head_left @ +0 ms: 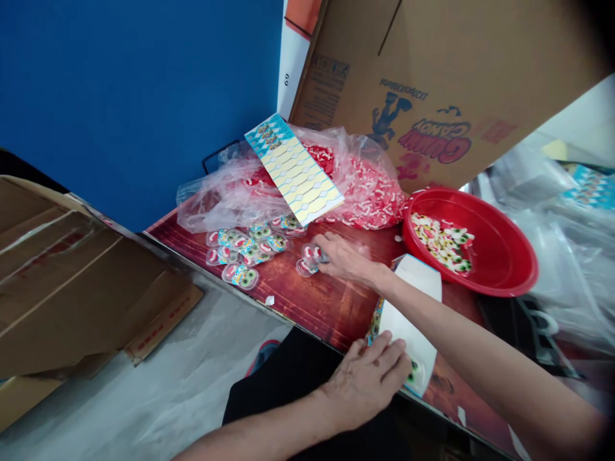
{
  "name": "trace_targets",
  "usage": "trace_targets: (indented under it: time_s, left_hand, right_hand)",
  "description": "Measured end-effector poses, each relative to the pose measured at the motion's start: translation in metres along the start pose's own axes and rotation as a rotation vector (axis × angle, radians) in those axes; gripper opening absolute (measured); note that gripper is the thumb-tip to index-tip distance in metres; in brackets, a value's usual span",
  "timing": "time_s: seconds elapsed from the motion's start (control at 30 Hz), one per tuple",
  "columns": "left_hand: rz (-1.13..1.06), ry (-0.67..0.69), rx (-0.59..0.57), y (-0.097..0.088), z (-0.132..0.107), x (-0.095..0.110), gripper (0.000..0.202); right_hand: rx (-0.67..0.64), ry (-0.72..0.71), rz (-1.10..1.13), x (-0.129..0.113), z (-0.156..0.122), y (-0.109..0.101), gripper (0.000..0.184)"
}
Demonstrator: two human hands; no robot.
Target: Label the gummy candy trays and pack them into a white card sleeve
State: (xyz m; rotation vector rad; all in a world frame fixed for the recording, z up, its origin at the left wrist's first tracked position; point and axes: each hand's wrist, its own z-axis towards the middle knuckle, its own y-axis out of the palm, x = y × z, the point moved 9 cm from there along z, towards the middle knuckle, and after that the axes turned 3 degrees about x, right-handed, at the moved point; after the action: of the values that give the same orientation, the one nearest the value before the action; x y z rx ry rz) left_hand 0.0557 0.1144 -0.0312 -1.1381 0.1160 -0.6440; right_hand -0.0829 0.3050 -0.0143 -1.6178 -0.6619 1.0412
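Observation:
My right hand (342,258) reaches across the brown table (312,301) and pinches a small clear candy pack (309,256) with red and white inside. Just left of it lies a cluster of several similar small packs (243,250) with green and blue prints. My left hand (368,379) rests near the table's front edge, fingers flat on a white card box (418,301) that lies on its side. A printed card with yellow wavy rows (294,168) leans on a clear plastic bag (365,186) of red and white candies.
A red bowl (500,269) with loose candies stands at the right. A big cardboard carton (432,83) marked Gummy Candy leans behind the table. Flat cardboard boxes (72,275) lie at the left on the floor. A blue wall (134,96) is behind. Clear plastic wrapping (571,256) lies far right.

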Motion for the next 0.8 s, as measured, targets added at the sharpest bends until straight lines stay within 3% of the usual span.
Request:
trace_targets:
  time_s: [0.1,0.17,0.27,0.4,0.5,0.6,0.8]
  left_hand:
    - [-0.022,0.001,-0.006,0.0,0.001,-0.001,0.045]
    - [-0.031,-0.005,-0.007,-0.001,0.001,-0.001,0.044]
    - [-0.043,-0.009,-0.02,0.0,0.002,-0.001,0.044]
    - [-0.045,-0.017,-0.037,0.001,0.002,0.0,0.044]
    - [-0.031,-0.022,-0.032,0.001,0.001,-0.001,0.044]
    - [-0.023,-0.02,-0.02,0.0,0.002,-0.001,0.044]
    - [-0.002,-0.002,0.021,-0.006,0.003,-0.002,0.042]
  right_hand:
    - [-0.004,0.15,0.241,0.017,-0.011,-0.006,0.028]
    - [-0.002,0.154,0.276,0.023,-0.016,-0.014,0.028]
    - [-0.003,-0.005,0.138,0.018,-0.021,-0.026,0.033]
    - [-0.061,-0.216,-0.115,-0.001,-0.026,-0.016,0.049]
    - [-0.068,-0.278,-0.181,-0.015,-0.028,-0.003,0.052]
    - [0.001,-0.294,-0.107,-0.018,-0.03,-0.001,0.043]
    - [0.121,-0.086,0.13,0.03,-0.028,-0.03,0.044]
